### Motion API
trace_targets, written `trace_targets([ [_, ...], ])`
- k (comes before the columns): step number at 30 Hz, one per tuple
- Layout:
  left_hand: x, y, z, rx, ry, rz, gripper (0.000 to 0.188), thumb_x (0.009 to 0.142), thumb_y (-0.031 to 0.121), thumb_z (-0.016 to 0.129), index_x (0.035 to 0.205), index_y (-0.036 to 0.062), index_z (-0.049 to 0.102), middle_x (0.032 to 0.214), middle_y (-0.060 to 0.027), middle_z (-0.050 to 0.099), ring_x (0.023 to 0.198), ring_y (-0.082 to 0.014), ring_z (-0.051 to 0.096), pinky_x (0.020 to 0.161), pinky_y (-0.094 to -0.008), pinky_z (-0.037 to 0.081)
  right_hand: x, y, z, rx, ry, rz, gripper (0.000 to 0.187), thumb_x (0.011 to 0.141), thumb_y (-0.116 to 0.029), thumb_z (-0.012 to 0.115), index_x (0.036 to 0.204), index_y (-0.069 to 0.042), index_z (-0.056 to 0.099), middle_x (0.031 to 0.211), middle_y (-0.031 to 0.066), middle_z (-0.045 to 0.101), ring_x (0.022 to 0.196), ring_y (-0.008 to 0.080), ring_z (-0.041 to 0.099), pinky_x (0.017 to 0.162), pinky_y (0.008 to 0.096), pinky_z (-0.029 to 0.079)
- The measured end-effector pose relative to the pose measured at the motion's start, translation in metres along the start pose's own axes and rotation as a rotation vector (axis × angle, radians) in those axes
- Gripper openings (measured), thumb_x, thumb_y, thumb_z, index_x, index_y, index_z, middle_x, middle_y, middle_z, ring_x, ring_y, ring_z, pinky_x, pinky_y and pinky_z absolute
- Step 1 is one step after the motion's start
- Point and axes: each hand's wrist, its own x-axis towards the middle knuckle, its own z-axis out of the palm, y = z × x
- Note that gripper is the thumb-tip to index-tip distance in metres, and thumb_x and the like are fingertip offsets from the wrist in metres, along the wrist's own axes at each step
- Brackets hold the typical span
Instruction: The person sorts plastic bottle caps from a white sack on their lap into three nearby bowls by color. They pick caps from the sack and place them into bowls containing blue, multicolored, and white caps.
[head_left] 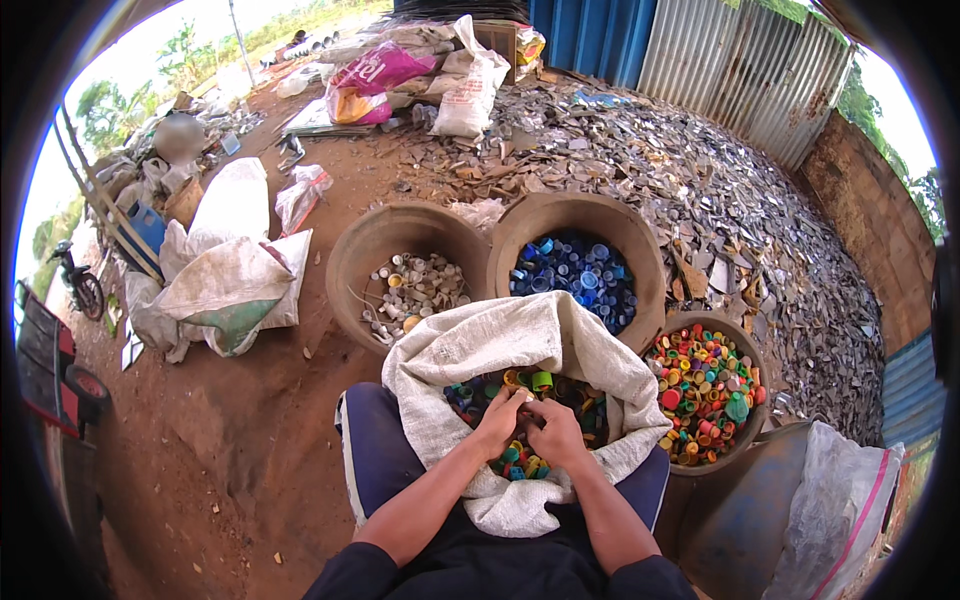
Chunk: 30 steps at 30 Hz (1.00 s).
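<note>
An open white woven sack (430, 380) with a rolled-down rim sits between my knees, holding mixed plastic bottle caps (515, 465) in blue, green, yellow and other colours. Both of my hands are inside its mouth, just over the caps. My left hand (497, 420) is closed, its thumb and fingers pinching what looks like a small pale bottle cap (524, 396). Against the same piece, the fingers of my right hand (555, 433) are curled, meeting the left fingertips. My fingers partly cover it. A bright green cap (542, 381) lies just beyond my hands.
Beyond the sack stand a tub of white caps (345, 262) and a tub of blue caps (640, 235). A tub of red, yellow and green caps (760, 372) is at right. Filled sacks (235, 290) lie left; a scrap heap (760, 230) spreads behind, by corrugated sheets (740, 85).
</note>
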Motion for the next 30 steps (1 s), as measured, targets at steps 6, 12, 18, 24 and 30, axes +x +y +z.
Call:
trace_targets([
  [6, -0.001, 0.006, -0.002, -0.132, -0.044, -0.047, 0.017, 0.099, 0.021, 0.042, 0.109, 0.0092, 0.048, 0.094, -0.0049, 0.058, 0.084, -0.0167, 0.059, 0.074, -0.0338, 0.050, 0.000, 0.006, 0.010, 0.358, 0.058, -0.006, 0.015, 0.085, -0.002, 0.062, 0.100, 0.001, 0.064, 0.085, 0.0085, 0.067, 0.076, 0.0128, 0.062, 0.067, 0.0263, 0.049],
  [12, -0.005, 0.011, -0.001, -0.201, -0.062, -0.151, 0.018, 0.098, 0.028, 0.043, 0.102, 0.0129, 0.052, 0.088, -0.0028, 0.057, 0.075, -0.0163, 0.058, 0.068, -0.0364, 0.050, 0.001, -0.012, 0.000, 0.713, 0.119, 0.188, 0.014, 0.088, -0.011, 0.064, 0.096, 0.000, 0.063, 0.083, 0.0077, 0.068, 0.077, 0.0106, 0.062, 0.068, 0.0271, 0.049],
  [18, -0.008, 0.015, 0.003, -0.150, -0.055, -0.186, 0.027, 0.098, 0.034, 0.040, 0.095, 0.0110, 0.054, 0.082, -0.0014, 0.057, 0.076, -0.0152, 0.057, 0.068, -0.0374, 0.049, 0.002, 0.007, 0.003, 0.268, 0.167, -0.189, 0.014, 0.089, -0.010, 0.063, 0.095, 0.002, 0.060, 0.078, 0.0054, 0.065, 0.069, 0.0090, 0.060, 0.064, 0.0245, 0.049],
  [24, -0.009, 0.020, 0.000, -0.130, -0.059, -0.255, 0.033, 0.097, 0.037, 0.040, 0.085, 0.0121, 0.056, 0.067, 0.0011, 0.052, 0.056, -0.0109, 0.050, 0.046, -0.0255, 0.035, 0.005, -0.004, -0.006, 0.821, 0.233, 0.263, 0.014, 0.088, -0.012, 0.063, 0.090, 0.001, 0.058, 0.073, 0.0031, 0.062, 0.062, 0.0095, 0.057, 0.057, 0.0258, 0.047],
  [30, -0.014, 0.023, 0.006, 0.023, -0.093, -0.236, 0.041, 0.099, 0.043, 0.035, 0.082, 0.0115, 0.056, 0.060, 0.0019, 0.050, 0.046, -0.0099, 0.045, 0.039, -0.0223, 0.029, 0.004, 0.001, -0.017, 0.399, 0.104, -0.048, 0.019, 0.082, -0.010, 0.069, 0.094, 0.000, 0.059, 0.085, 0.0077, 0.063, 0.067, 0.0114, 0.062, 0.060, 0.0262, 0.049],
])
